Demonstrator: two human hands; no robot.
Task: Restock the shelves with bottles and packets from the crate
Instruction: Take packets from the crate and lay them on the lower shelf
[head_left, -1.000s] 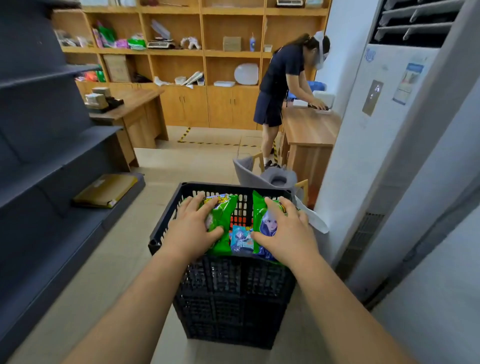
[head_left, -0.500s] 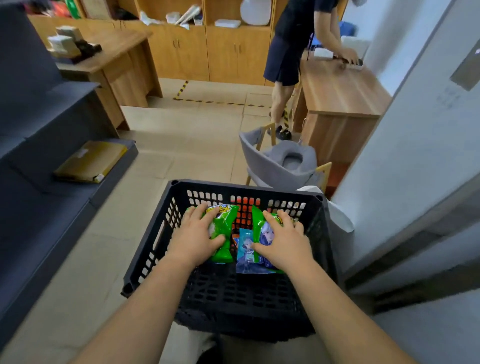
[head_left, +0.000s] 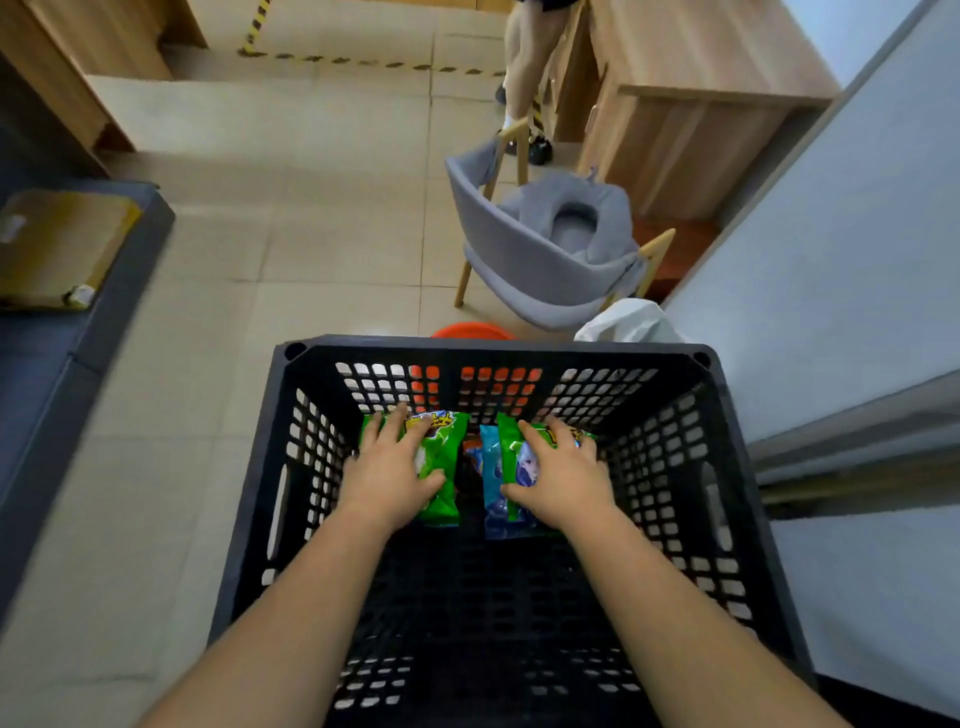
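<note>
Inside the crate (head_left: 498, 358), toward its far wall: left hand (head_left: 387, 475) gripped a green packet (head_left: 441, 457), thumb curled round its edge; right hand (head_left: 563, 475) clasped another packet (head_left: 511, 454) over a blue one (head_left: 491, 499). Beyond, a grey chair (head_left: 535, 260).

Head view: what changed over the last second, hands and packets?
The camera tilted down: the shelves and far wall left the view and the black plastic crate now fills it. Both hands sank with the packets from rim level deep into the crate. Unchanged: left hand on the green snack packet, right hand on the green-and-blue packets.
</note>
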